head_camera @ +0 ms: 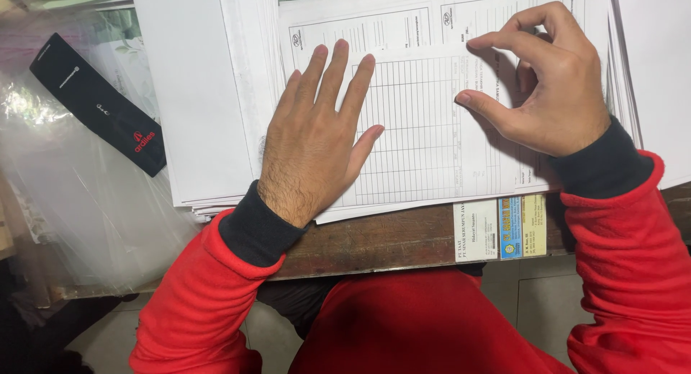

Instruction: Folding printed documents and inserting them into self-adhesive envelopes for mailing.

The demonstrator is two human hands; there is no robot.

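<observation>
The left hand (314, 140) lies flat, fingers spread, on a printed form (425, 129) atop a stack of papers (216, 93) on the wooden desk (389, 237). The right hand (551, 86) touches the form with thumb and curled forefinger. A black strap (97, 100) rests on clear plastic (79, 201) at the left.

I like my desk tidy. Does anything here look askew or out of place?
Yes. The paper stack is fanned unevenly, its edges stepped, and it juts past the wooden table edge under the left hand. Crumpled clear plastic sprawls off the left side. The right hand rests on the top form.
</observation>
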